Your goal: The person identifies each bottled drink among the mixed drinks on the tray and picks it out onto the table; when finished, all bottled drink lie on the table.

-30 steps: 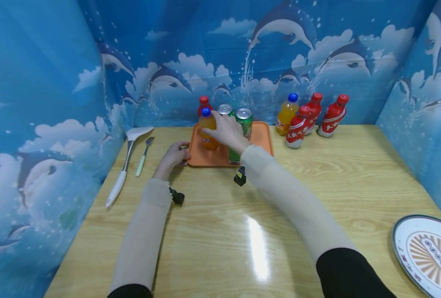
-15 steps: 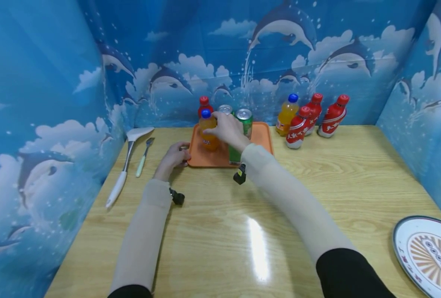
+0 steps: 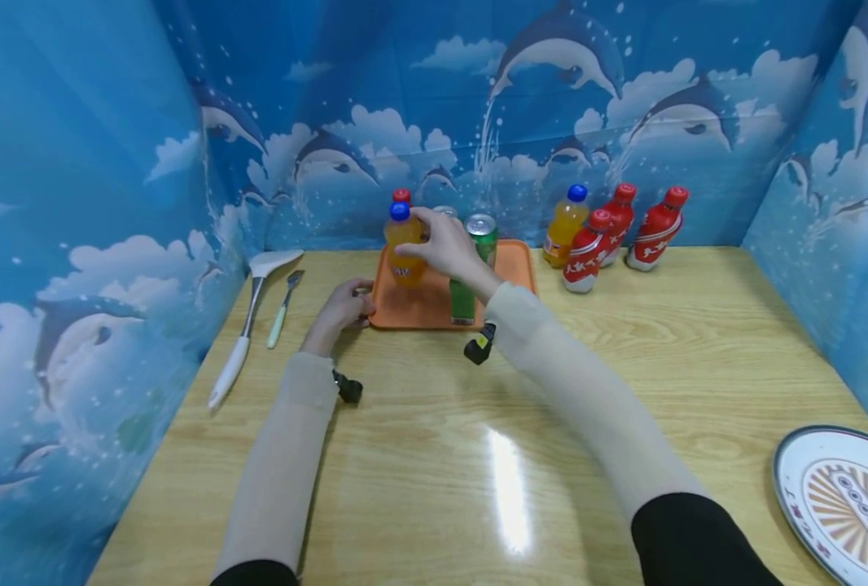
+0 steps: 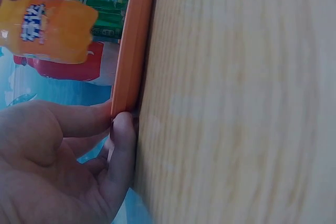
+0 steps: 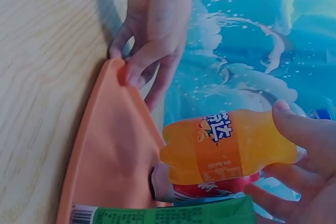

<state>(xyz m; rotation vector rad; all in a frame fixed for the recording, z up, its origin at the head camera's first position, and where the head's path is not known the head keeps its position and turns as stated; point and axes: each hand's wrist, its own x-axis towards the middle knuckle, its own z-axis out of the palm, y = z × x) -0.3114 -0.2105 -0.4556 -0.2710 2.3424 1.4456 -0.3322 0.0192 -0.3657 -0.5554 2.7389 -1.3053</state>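
My right hand (image 3: pixel 444 244) grips an orange soda bottle (image 3: pixel 402 252) near its neck, thumb on one side and fingers on the other. The bottle (image 5: pixel 210 145) has a blue cap and hangs upright just above the orange tray (image 3: pixel 419 313). With thumb and fingers, my left hand (image 4: pixel 58 156) pinches the tray's near left corner. On the tray, a red bottle (image 4: pixel 68 69) stands behind the orange one. Two green cans, one (image 3: pixel 482 232) plainly visible, stand beside my right hand. A green packet or carton (image 3: pixel 462 303) at the tray's front is partly covered by my wrist.
Right of the tray stand another orange soda bottle (image 3: pixel 566 228) and several red bottles (image 3: pixel 585 252). A spatula (image 3: pixel 247 325) and a small fork (image 3: pixel 283 309) lie to the left. A patterned plate (image 3: pixel 844 496) sits at the table's right edge. Printed curtains enclose the table.
My right hand has raised the orange soda bottle slightly off the tray and shifted it a little back and left. My left hand stays on the tray corner.
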